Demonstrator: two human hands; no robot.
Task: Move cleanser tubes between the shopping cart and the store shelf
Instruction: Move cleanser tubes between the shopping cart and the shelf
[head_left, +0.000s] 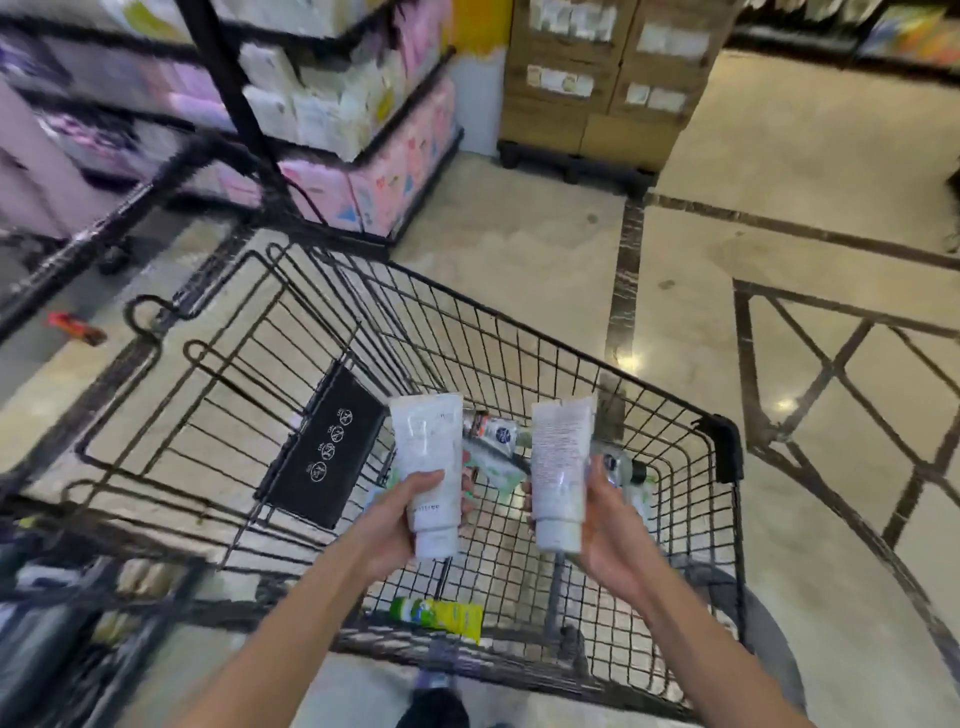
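My left hand (402, 514) grips a white cleanser tube (428, 457), cap end down, above the black wire shopping cart (675, 467). My right hand (605, 525) holds a second white tube (561, 467) the same way, a little to the right. Both tubes stand roughly upright over the cart's basket. Several more tubes (493, 447) lie on the cart floor behind my hands. A green and yellow tube (441, 613) lies near the cart's near edge. The store shelf (322, 119) with white and pink boxes stands far left, blurred.
A black folded child-seat panel (324, 457) leans inside the cart's left part. Stacked brown cartons (597, 88) sit on a pallet straight ahead. A small red item (78, 327) lies on the floor at left. A dark rack (78, 623) is at lower left. Polished tile floor stretches right.
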